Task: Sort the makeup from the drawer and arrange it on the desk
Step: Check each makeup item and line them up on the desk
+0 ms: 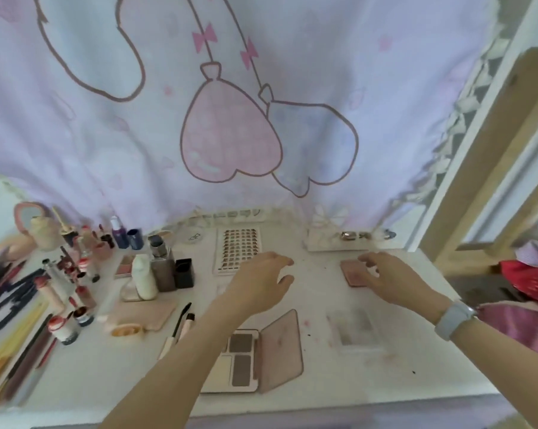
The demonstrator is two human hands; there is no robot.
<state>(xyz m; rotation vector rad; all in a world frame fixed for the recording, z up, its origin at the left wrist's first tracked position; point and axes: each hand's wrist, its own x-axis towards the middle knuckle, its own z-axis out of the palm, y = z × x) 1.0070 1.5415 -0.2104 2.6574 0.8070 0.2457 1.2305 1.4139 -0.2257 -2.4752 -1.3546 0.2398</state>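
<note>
Small flat square pink compact: right of centre frame, lying flat on the white tabletop, partly under the right hand. Judged light, rigid, smooth-cased, likely slippery; pressed powder inside probably fragile if dropped. Best taken by opposite edges, thumb against fingers, kept level. Right hand: hovering over it, fingers loosely spread, holding nothing; contact with the compact not discernible. Left hand: centre frame, fingers relaxed and spread, holding nothing, just below the sheet of small brown false nails. Open eyeshadow palette with pink lid: lower centre, lid hinge a weak point. Bottles, tubes, pencils: left of frame, crowded, blurred.
</note>
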